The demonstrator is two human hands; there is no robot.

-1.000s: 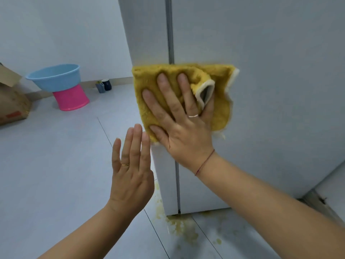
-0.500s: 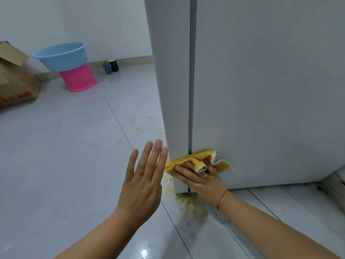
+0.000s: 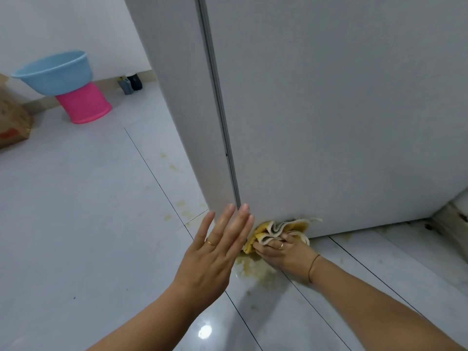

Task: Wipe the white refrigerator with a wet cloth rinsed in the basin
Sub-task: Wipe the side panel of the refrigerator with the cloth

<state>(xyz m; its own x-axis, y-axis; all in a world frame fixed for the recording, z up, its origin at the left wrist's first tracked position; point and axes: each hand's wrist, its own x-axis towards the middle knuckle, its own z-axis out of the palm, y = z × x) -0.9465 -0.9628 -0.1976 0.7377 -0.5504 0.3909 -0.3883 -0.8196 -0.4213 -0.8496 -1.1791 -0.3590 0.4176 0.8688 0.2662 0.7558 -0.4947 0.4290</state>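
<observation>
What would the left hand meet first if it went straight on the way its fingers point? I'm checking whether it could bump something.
Probably the white refrigerator: the left hand is open and empty, its fingertips pointing at the bottom corner edge. Depth is unclear; they may already nearly touch it.

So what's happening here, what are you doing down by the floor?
A person is wiping the white refrigerator. The right hand presses a bunched yellow cloth against the fridge's bottom edge, right by the floor. The left hand is open and empty, held up beside it. Yellowish splatters mark the tiles just below. The blue basin sits on a pink stool by the far wall.
</observation>
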